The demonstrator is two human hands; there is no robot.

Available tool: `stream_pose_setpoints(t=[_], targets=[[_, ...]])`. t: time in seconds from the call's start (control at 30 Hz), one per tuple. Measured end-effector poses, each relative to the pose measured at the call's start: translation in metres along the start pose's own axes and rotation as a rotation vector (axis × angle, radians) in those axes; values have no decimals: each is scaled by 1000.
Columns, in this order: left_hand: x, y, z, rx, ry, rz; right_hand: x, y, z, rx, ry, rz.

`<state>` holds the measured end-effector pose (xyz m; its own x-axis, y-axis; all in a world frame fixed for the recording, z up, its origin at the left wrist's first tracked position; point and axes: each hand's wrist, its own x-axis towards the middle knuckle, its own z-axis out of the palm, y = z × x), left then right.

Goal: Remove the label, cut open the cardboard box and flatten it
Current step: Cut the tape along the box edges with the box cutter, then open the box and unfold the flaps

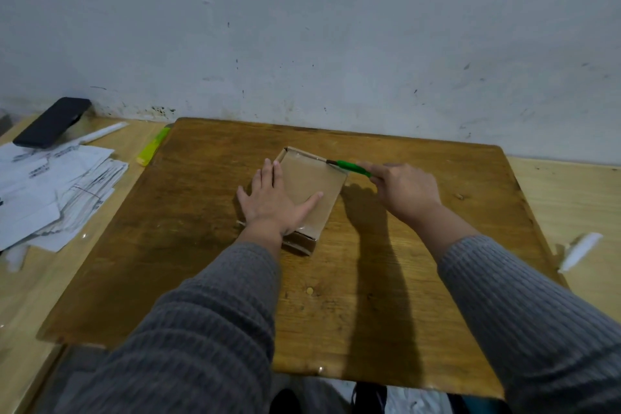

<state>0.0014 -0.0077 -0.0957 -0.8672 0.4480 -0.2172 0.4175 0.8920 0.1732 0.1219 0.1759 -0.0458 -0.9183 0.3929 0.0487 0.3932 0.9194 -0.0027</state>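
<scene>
1. We are observing a small cardboard box lying flat near the middle of a dark wooden board, which is sitting on the lighter worktop.
2. We are noting that the box is lying at a slant, its near end facing us and showing clear tape over the flaps.
3. The left hand is lying palm down on the box's left part, fingers straight and spread. The thumb is reaching across the top face, and the outer fingers are hanging over the left edge toward the board. It is pressing, not gripping.
4. The right hand is curling its fingers round a green-handled cutter, holding it just beside the box's far right corner.
5. The tool's dark tip is lying along the far top edge of the box. We cannot tell whether the blade is entering the cardboard.
6. Both arms are wearing grey ribbed sleeves.
7. To the left, on the worktop, we are recording a loose heap of white printed papers, with a black phone resting at its far edge, close to the wall.
8. A yellow-green flat object is lying beside the board's far left corner; we cannot identify it.
9. A white strip of paper is lying on the worktop off the board's right edge, well apart from the box.
10. The top face of the box is showing bare brown cardboard.
</scene>
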Motion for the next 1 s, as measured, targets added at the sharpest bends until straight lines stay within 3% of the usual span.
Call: stream_pose_setpoints(t=[0.43,0.73,1.0], targets=[[-1,1,-1,-1,-37,-4,-32,33,4,120,-6,90],[-5,5,2,10,-6,-16,-32,19,18,876,188,576],[-1,29,7,-51,44,-96,-19,16,30,1162,58,640]])
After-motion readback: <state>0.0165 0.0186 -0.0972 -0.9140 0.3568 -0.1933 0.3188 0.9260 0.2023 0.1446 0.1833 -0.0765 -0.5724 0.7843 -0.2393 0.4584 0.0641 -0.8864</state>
